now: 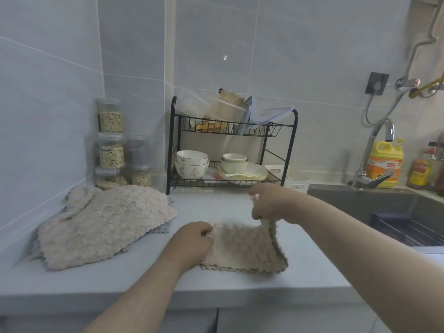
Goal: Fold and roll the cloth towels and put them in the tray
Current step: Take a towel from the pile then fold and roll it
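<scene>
A grey kitchen counter (120, 280) runs along a wall of pale tiles. Close to the front edge lies a small tan towel (245, 251), folded, with most of it flat on the counter. The left hand (192, 241) is at the towel's left edge, its fingers curled in and pinching the cloth there. The right hand (269, 203) is a bit farther back and higher up. Its fingers are curled round the towel's far right corner and hold that corner up off the counter. To the left, well apart from the hands, sits a heap of more tan towels (101, 227) with a bit of grey cloth under it. Behind the heap, in the corner, clear jars (111, 150) of food are stacked up. In the middle at the back stands a black wire rack (171, 140) with bowls (192, 164) and plates (254, 174) on the low shelf and bags and boxes on the top shelf. A white tray (298, 183) sits just beside the rack on the right, behind the right hand. Farther right is a dark sink (360, 203) with a shiny tap (382, 133) and a yellow bottle (385, 162) behind it.
</scene>
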`<move>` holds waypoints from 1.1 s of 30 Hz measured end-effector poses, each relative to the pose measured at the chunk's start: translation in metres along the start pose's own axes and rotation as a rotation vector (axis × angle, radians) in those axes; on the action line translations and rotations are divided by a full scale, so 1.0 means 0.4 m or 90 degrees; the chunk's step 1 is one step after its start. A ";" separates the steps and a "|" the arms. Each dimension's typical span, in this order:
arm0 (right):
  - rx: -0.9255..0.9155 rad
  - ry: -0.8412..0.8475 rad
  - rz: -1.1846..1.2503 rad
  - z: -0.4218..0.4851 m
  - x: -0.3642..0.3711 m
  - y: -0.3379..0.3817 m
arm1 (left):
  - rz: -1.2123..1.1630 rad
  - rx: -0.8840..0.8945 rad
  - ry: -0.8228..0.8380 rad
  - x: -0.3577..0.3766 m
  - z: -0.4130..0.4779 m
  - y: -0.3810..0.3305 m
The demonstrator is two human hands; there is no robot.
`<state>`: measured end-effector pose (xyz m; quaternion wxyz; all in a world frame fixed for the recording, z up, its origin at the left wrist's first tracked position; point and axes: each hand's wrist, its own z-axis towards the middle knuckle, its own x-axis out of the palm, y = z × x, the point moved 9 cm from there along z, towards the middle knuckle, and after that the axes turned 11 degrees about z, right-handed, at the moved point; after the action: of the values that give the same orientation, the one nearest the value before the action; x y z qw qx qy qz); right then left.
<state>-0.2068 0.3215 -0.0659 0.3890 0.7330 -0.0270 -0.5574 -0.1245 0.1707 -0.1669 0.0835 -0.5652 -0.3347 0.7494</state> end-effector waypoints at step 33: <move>-0.105 -0.200 0.069 0.042 0.116 -0.237 | -0.215 -0.122 0.078 0.053 0.064 0.018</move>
<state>-0.2407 0.3564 -0.1611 0.4680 0.6002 -0.0812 -0.6435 -0.1532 0.1656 -0.1846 0.1740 -0.5507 -0.4889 0.6538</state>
